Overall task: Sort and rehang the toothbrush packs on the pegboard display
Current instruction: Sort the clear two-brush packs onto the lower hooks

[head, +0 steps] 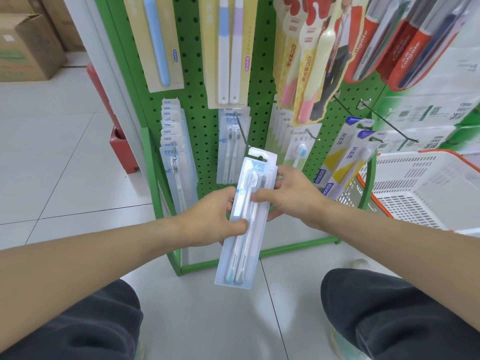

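Both hands, left hand (210, 216) & right hand (293, 196), gripped the twin toothbrush pack (246, 219) just below the peg (242, 133); best was probably to line its hang hole w/ the peg tip, then slide on.

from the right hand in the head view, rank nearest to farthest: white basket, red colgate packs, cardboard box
1. White basket, just right of the right hand.
2. Red Colgate packs, hanging up and to its right.
3. Cardboard box, far left on the floor.
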A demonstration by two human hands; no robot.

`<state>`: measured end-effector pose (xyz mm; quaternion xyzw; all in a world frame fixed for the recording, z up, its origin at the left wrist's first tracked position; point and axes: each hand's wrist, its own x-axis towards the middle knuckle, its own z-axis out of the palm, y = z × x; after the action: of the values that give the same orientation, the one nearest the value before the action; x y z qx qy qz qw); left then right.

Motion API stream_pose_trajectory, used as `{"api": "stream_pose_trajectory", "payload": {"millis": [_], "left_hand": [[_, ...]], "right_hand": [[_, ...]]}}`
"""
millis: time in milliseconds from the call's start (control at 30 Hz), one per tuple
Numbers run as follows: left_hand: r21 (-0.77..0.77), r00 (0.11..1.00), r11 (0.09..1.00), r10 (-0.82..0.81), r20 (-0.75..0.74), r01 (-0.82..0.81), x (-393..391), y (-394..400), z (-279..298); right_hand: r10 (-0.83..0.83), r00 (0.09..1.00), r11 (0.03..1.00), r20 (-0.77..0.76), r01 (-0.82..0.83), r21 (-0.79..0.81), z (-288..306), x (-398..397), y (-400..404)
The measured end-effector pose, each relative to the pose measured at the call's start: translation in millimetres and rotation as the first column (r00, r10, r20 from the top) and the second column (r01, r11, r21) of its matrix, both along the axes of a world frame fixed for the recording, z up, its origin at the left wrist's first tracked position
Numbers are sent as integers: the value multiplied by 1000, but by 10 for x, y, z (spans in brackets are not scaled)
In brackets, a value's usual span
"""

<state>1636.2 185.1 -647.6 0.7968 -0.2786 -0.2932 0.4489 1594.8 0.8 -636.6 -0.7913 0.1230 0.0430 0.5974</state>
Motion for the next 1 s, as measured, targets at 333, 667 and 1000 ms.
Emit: {"api": "stream_pose_trajectory", "payload": {"millis": [333,667,1000], "left_hand": [[64,1000,998,12,14,-13,49,-20,-83],[307,987,939,-132,-92,154,27,107,-328],[339,985,925,-168,-43,173,-2,121,-373]], "right_hand": [[-200,973,973,115,211,-90,-123,75,41],[-259,961,966,96,256,40,-150,62,-10],[-224,973,970,48,218,105,-44,22,-27]]}}
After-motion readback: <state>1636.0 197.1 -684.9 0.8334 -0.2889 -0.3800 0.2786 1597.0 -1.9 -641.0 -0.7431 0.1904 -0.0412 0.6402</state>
